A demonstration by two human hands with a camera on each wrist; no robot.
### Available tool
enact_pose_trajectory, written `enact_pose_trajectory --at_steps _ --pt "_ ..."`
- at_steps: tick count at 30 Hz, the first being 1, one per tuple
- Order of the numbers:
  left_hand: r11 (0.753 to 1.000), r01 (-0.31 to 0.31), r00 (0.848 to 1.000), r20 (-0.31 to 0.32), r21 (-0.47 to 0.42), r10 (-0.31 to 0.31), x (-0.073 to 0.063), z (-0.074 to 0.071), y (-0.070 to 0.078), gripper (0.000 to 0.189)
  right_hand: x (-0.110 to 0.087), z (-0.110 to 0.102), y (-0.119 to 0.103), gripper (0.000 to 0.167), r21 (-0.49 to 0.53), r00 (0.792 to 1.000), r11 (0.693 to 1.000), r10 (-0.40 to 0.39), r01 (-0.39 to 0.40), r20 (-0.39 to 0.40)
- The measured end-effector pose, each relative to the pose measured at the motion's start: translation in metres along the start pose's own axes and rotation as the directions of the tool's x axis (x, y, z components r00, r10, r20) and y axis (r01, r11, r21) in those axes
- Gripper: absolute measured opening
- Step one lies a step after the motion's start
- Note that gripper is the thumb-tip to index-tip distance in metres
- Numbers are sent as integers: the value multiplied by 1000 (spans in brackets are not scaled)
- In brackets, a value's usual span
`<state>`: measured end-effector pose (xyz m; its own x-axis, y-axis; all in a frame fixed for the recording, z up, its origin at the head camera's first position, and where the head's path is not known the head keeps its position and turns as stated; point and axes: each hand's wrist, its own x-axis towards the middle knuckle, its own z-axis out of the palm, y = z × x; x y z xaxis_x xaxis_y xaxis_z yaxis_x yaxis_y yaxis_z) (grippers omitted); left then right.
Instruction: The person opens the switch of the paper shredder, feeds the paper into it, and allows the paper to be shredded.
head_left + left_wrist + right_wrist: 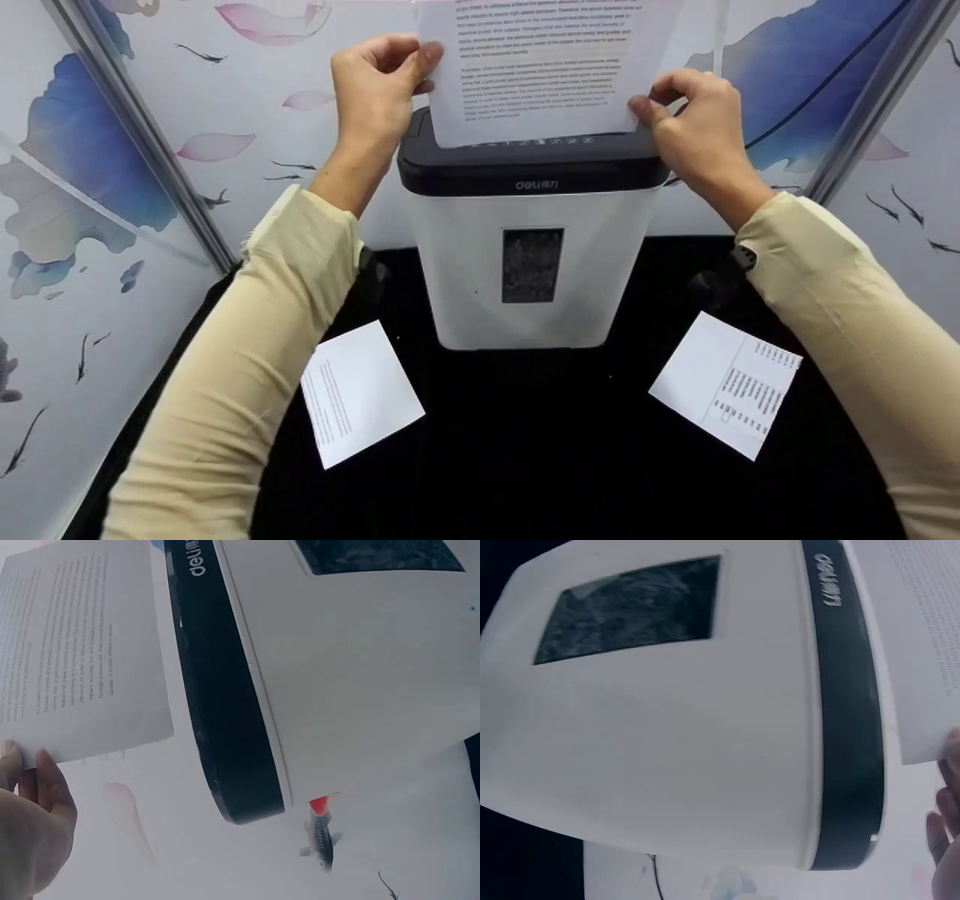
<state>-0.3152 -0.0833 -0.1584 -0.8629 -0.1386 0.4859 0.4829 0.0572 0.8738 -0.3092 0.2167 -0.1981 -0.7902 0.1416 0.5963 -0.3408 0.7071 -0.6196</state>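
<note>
Printed paper sheet (532, 82) is hanging between the left grip (375, 94) and the right grip (697, 120), each pinching a side edge, just above the dark-topped Deli paper shredder (461, 262). Lining up for feeding seems to be underway, the next move probably calling for lowering the bottom edge squarely into the hidden slot. Two more printed sheets (371, 394) are lying on the black surface (517, 442).

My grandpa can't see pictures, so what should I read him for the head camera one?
A person's left hand and right hand hold a printed page over a white, dark-topped shredder. One small sheet lies to the left and another sheet to the right on the black surface.
</note>
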Motion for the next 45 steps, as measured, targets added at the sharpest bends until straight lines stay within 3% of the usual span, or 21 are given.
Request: enact_pose_trajectory --at_steps 7,21,28,31,36,42,45 --pt "996 -26 1000 -15 81 27 8 5 -10 22 12 4 -4 28 -61 986 989 141 -136 87" --pt "996 38 999 -39 80 -35 10 5 -30 22 15 16 -2 28 -187 971 970 186 -156 153" --pt "982 46 999 -36 185 -39 5 6 -36 22 11 22 -1 33 -206 958 965 202 -160 203" --pt "978 51 998 -32 205 -45 3 8 -33 25 11 24 -3 39 -146 968 976 188 -164 169" --pt "978 31 999 -45 206 -22 2 10 -30 26 12 25 -7 37 -60 993 991 118 -117 16" --pt "926 26 997 -81 378 5 -3 10 -38 22 6 31 -4 33 -90 988 986 144 -140 46" --pt "916 32 996 -84 399 2 -5 10 -39 23 2 33 -5 33 -74 990 988 136 -134 22"
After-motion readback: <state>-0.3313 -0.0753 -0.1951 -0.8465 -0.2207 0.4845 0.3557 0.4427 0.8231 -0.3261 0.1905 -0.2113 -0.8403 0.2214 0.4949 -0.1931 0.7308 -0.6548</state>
